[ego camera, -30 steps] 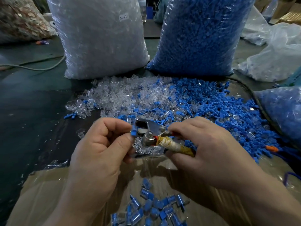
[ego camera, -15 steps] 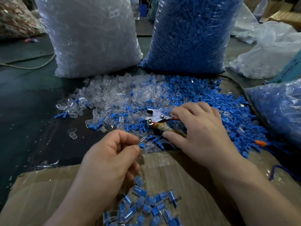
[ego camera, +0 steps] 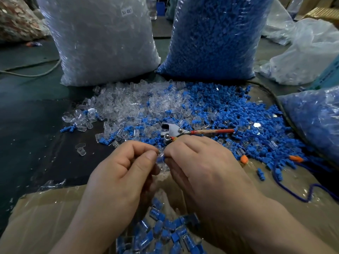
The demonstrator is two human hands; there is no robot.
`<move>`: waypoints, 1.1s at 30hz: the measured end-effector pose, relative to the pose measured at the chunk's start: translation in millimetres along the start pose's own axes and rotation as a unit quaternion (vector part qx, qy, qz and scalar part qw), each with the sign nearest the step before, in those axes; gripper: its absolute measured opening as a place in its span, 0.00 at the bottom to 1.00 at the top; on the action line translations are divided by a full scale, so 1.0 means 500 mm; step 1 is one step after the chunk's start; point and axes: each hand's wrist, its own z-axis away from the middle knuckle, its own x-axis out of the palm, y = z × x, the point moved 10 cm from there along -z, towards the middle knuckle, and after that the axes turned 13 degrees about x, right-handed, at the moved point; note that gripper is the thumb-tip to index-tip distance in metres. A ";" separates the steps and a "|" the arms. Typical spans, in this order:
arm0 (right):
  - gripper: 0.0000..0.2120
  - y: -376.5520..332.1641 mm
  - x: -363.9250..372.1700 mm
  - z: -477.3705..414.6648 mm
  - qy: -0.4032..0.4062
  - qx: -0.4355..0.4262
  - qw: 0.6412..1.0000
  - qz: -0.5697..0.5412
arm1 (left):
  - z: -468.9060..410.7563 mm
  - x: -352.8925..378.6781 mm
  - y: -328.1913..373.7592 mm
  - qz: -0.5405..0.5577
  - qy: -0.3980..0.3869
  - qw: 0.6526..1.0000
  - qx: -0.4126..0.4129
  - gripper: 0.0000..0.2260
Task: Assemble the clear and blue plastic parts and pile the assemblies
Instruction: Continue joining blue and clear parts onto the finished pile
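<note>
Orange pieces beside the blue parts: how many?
2 orange pieces: one just right of the right hand, one farther right, below the right-edge bag. Others may be buried.

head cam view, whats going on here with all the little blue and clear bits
A person is putting parts together by hand. The left hand and right hand pinch a small clear-and-blue piece between them. Finished assemblies lie piled on the cardboard below, loose parts are heaped beyond, and pliers lie on that heap.
</note>
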 end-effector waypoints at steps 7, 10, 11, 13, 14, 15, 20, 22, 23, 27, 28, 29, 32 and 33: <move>0.14 0.013 0.009 0.008 -0.059 0.117 0.983 -0.128 | 0.001 0.007 -0.003 0.045 -0.060 0.997 0.014 0.28; 0.13 0.047 0.060 0.026 -0.178 0.278 0.864 -0.380 | 0.002 0.009 0.029 0.003 -0.065 0.993 0.099 0.15; 0.12 0.046 0.083 0.038 -0.239 0.326 0.787 -0.467 | 0.005 0.010 0.042 -0.008 -0.068 0.990 0.122 0.12; 0.12 0.045 0.088 0.049 -0.300 0.346 0.737 -0.497 | 0.009 0.006 0.059 -0.037 -0.083 0.986 0.143 0.10; 0.14 0.063 0.079 0.044 -0.293 0.334 0.781 -0.439 | 0.007 -0.004 0.060 -0.062 -0.079 0.985 0.140 0.10; 0.16 0.087 0.063 0.034 -0.263 0.313 0.849 -0.334 | 0.002 -0.018 0.056 -0.096 -0.067 0.985 0.130 0.09; 0.14 0.138 0.024 0.018 -0.146 0.216 0.956 0.136 | -0.007 -0.007 0.020 -0.274 -0.160 0.945 0.081 0.07; 0.15 0.127 0.041 0.016 -0.152 0.192 0.958 0.152 | 0.002 0.020 0.017 -0.313 -0.210 0.922 0.093 0.07; 0.17 0.122 0.049 0.014 -0.153 0.182 0.959 0.157 | 0.006 0.031 0.020 -0.321 -0.223 0.915 0.105 0.08; 0.21 0.110 0.069 -0.005 -0.124 0.157 0.966 0.166 | 0.016 0.056 0.029 -0.295 -0.257 0.909 0.141 0.11; 0.21 0.107 0.076 -0.009 -0.121 0.153 0.967 0.166 | 0.019 0.061 0.030 -0.287 -0.267 0.908 0.144 0.11; 0.20 0.105 0.084 -0.014 -0.119 0.149 0.968 0.163 | 0.021 0.065 0.033 -0.280 -0.275 0.908 0.148 0.10; 0.14 0.104 0.093 -0.023 -0.114 0.148 0.971 0.147 | 0.018 0.057 0.035 -0.266 -0.259 0.918 0.141 0.11; 0.11 0.105 0.093 -0.024 -0.113 0.149 0.972 0.139 | 0.013 0.048 0.033 -0.269 -0.234 0.925 0.132 0.10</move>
